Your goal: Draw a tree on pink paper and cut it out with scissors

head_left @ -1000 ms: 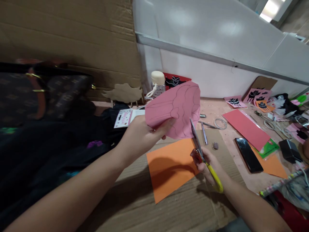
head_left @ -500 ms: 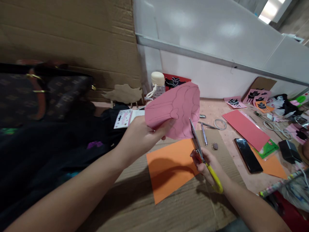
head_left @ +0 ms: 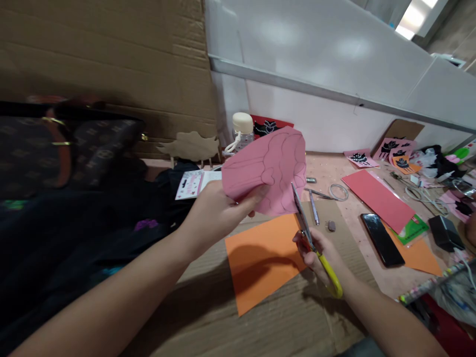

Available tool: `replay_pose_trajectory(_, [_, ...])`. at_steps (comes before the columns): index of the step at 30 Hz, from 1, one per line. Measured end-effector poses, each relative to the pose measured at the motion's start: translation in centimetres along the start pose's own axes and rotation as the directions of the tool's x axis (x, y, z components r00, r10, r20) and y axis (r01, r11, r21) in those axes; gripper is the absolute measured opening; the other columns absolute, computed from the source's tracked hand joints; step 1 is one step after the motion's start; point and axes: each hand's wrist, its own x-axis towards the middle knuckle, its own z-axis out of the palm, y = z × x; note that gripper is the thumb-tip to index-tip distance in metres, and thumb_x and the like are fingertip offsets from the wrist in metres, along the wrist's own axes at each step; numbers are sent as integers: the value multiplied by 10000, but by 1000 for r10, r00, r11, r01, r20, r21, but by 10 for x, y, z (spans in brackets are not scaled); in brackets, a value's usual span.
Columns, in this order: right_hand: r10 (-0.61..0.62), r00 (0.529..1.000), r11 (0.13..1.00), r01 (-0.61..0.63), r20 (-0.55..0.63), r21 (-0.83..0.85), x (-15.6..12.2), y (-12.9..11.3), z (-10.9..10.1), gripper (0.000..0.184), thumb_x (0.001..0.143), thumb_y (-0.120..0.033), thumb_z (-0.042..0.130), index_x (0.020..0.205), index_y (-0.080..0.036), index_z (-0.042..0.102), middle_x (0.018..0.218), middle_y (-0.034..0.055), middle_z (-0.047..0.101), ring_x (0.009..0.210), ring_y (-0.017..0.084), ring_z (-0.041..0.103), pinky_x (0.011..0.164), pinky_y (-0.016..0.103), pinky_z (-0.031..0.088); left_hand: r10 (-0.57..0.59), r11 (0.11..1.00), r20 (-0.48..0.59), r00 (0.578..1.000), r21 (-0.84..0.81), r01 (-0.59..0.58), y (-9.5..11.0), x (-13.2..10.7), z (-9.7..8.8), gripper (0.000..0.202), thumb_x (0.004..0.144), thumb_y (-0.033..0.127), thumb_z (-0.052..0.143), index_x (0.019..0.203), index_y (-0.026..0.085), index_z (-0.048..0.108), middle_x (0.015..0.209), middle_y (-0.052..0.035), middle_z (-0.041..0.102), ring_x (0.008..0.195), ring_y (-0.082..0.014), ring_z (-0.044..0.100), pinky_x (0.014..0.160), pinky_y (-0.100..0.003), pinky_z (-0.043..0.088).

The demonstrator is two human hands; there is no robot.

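My left hand (head_left: 217, 213) pinches a pink paper sheet (head_left: 269, 166) with a pencilled cupcake outline, holding it up above the table. My right hand (head_left: 320, 255) grips yellow-handled scissors (head_left: 308, 233), whose blades point up and meet the sheet's lower right edge. An orange paper sheet (head_left: 260, 258) lies flat on the cardboard below both hands.
A black phone (head_left: 380, 239), a red sheet (head_left: 379, 198), a pen (head_left: 314, 208), a wire ring (head_left: 338, 191) and cut-out cards (head_left: 397, 148) lie to the right. A white bottle (head_left: 241, 131) stands at the back wall. A dark patterned bag (head_left: 67, 148) fills the left side.
Almost nothing has moved; the pink sheet and the scissors stay together, with only a slight shift of the view.
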Motion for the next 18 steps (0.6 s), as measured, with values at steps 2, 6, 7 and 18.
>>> replay_pose_trajectory(2, [7,1000,1000,-7,3,-1,-1,-1,1,758,668,-902,777,1016,-234,696,814,10,571,723,184,505,640,299,418,-4,1000,10,1000,-5,4,0,1,0,347,909,558,622,733,260,649,611,6,671,533,-187,635,500,-284,555])
replay_pose_trajectory(6, [10,1000,1000,-10,-8,-2,-2,-7,2,766,671,-926,748,1014,-243,695,813,12,572,723,184,504,637,296,439,-9,1000,19,1000,-8,9,0,2,0,319,896,545,621,747,263,639,609,9,666,508,-184,621,483,-281,536])
replay_pose_trajectory(7, [10,1000,1000,-11,-12,-7,-2,-8,3,771,664,-932,746,1006,-244,694,810,11,573,722,184,505,639,298,443,-8,1000,19,1000,-7,8,0,2,0,321,895,546,620,744,264,634,604,12,662,500,-181,615,478,-279,529])
replay_pose_trajectory(18, [8,1000,1000,-9,3,25,-1,-17,4,749,676,-886,776,993,-217,663,749,-43,478,611,118,384,564,257,365,21,1000,24,999,-10,-21,0,2,0,319,911,534,599,734,270,623,606,29,646,497,-169,606,499,-273,539])
